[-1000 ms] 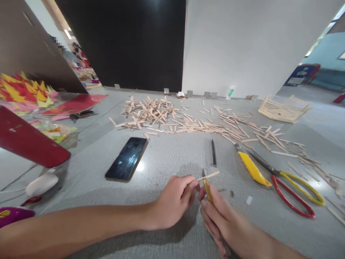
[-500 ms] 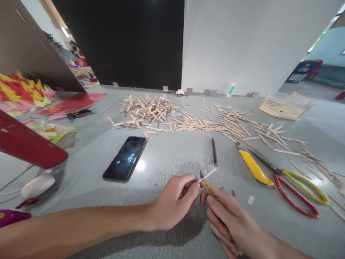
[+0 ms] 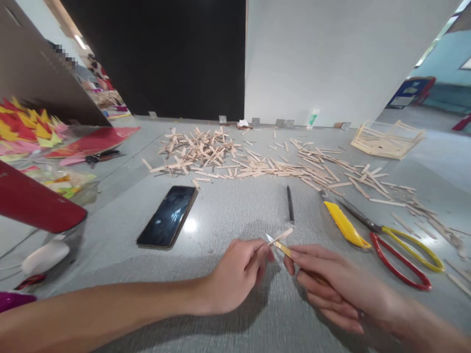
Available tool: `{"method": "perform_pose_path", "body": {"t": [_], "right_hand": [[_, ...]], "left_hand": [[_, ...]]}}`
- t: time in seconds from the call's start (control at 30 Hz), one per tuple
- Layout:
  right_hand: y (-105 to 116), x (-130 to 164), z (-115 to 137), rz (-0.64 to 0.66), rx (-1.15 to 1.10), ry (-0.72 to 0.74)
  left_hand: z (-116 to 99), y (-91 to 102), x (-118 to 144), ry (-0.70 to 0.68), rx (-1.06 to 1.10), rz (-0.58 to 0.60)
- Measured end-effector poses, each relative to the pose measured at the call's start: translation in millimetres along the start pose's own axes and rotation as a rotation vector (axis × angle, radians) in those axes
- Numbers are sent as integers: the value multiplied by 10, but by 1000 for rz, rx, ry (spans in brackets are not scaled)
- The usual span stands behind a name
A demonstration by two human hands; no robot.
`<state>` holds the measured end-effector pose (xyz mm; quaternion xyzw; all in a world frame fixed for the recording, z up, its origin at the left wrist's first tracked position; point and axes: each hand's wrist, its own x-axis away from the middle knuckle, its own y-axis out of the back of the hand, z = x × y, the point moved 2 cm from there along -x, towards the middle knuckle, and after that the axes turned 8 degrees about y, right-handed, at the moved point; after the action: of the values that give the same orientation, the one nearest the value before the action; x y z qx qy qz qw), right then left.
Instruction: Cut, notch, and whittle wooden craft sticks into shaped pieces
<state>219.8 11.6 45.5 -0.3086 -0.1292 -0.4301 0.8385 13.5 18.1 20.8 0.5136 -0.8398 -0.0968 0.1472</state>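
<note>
Between the fingertips of my left hand (image 3: 235,274) is pinched a thin wooden stick (image 3: 284,235), its free end sticking out to the upper right. My right hand (image 3: 331,282) grips a craft knife (image 3: 282,248) with a yellowish handle, its pointed blade aimed to the upper left. The blade crosses the stick close to my left fingertips; whether it cuts into the wood I cannot tell. Just beyond the hands lies a black pen-like rod (image 3: 290,203). To their left rests a dark phone (image 3: 168,216).
Loose wooden sticks (image 3: 272,167) are strewn across the back of the grey table. On the right lie a yellow cutter (image 3: 346,225) and scissors (image 3: 399,260) with red and yellow handles. A stick frame (image 3: 388,142) stands behind them. A red cylinder (image 3: 40,201) and a white mouse (image 3: 46,256) are left.
My right hand has shifted right and turned, so the knife now lies flatter, its blade pointing more to the left. My left hand still holds the stick. The view has shifted slightly.
</note>
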Motion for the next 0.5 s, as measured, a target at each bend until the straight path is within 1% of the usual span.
{"method": "perform_pose_path", "body": {"t": [0.1,0.2,0.27,0.33,0.43,0.5], "right_hand": [[-1,27,9,93,-84,-59],[-70,50,1,172,-73,-77],[-149,58,-20,196,-40,-65],[-233,62,-63,192,19,-46],[-321,64,-164,127,96,48],[-349,70,-241,97,138,183]], "left_hand": [[-1,-1,6,1,22,15],[-4,-4,31,-13,53,23],[-8,-8,58,-27,72,18],[-11,-13,86,-50,80,7],[-15,-21,120,-87,78,-14],[-22,-23,135,-106,76,-31]]}}
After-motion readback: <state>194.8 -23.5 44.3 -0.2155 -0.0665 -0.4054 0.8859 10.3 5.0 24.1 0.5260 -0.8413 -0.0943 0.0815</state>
